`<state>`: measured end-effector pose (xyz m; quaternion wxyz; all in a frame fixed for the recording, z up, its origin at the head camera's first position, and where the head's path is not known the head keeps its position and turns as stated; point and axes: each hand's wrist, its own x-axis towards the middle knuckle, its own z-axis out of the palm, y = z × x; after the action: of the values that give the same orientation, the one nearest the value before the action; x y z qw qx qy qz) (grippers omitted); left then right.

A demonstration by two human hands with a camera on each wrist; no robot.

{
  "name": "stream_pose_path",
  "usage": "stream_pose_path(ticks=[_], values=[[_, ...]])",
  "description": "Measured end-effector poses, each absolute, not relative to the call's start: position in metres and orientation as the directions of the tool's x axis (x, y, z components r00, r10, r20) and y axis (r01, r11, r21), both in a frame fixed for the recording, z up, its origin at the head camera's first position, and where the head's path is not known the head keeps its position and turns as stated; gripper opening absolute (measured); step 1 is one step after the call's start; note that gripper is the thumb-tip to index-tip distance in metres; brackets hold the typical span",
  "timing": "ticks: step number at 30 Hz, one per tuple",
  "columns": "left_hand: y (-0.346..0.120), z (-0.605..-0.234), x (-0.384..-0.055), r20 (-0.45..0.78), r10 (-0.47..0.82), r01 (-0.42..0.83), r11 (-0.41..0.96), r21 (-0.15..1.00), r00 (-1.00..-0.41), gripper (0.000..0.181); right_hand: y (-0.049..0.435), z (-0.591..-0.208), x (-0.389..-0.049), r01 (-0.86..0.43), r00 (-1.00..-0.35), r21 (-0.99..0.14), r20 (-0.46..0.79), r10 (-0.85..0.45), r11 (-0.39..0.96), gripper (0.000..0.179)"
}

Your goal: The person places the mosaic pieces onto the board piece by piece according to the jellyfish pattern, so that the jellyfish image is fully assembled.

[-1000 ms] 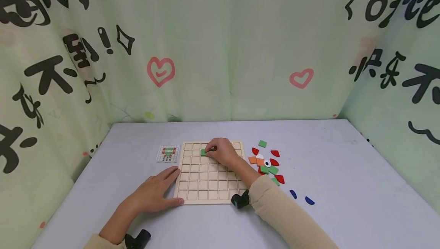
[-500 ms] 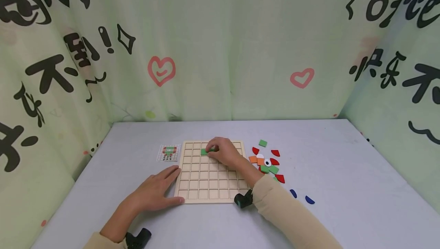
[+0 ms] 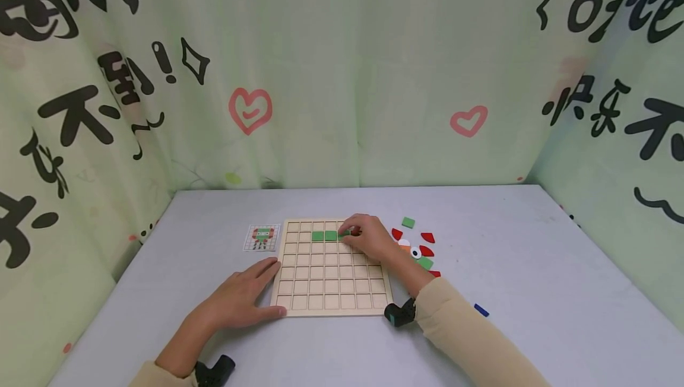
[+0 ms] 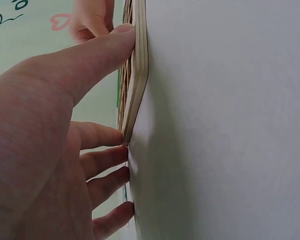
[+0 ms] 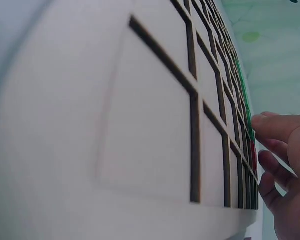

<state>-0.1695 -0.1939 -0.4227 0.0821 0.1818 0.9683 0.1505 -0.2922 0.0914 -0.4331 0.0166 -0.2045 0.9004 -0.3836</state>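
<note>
A wooden grid board [image 3: 316, 287] lies flat on the table. Two green square tiles [image 3: 324, 236] fill neighbouring cells in its second row from the back. My right hand [image 3: 371, 238] is just right of them, thumb and fingertips pinching a third green tile [image 3: 340, 237] at the adjoining cell; the hand covers most of it. In the right wrist view, a red patch [image 5: 253, 151] shows by the fingers [image 5: 270, 125]; its shape is unclear. My left hand [image 3: 240, 299] rests against the board's left edge, thumb at the near corner, fingers spread, as the left wrist view also shows.
A pattern card [image 3: 262, 237] with a green and red figure lies left of the board. Right of it are loose red pieces [image 3: 427, 238], a green tile [image 3: 408, 222], an eye piece [image 3: 415, 253] and a blue piece [image 3: 481, 310]. The right forearm hides part of this pile.
My right hand has shifted right by about one cell, uncovering the second green tile; a third now shows at its fingertips. The right sleeve covers more loose pieces. My left hand stays put.
</note>
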Motion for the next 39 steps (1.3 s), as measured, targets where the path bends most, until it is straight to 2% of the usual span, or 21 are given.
stream_pose_path(ticks=[5, 19, 26, 39], values=[[-0.195, -0.421, -0.168, -0.11, 0.372, 0.319, 0.888, 0.33, -0.922, 0.093, 0.104, -0.432, -0.292, -0.361, -0.916, -0.69, 0.135, -0.378, 0.627, 0.012], [-0.195, -0.421, -0.167, -0.119, 0.364, 0.306, 0.888, 0.342, -0.924, 0.093, 0.147, -0.429, -0.288, -0.275, -0.955, -0.645, 0.097, -0.281, 0.713, 0.011], [-0.194, -0.421, -0.165, -0.106, 0.37, 0.32, 0.889, 0.327, -0.923, 0.093, 0.164, -0.428, -0.286, -0.291, -0.953, -0.625, 0.12, -0.279, 0.724, 0.012], [-0.193, -0.423, -0.169, -0.108, 0.361, 0.31, 0.892, 0.328, -0.926, 0.092, 0.188, -0.43, -0.293, -0.263, -0.96, -0.587, 0.08, -0.269, 0.765, 0.032]])
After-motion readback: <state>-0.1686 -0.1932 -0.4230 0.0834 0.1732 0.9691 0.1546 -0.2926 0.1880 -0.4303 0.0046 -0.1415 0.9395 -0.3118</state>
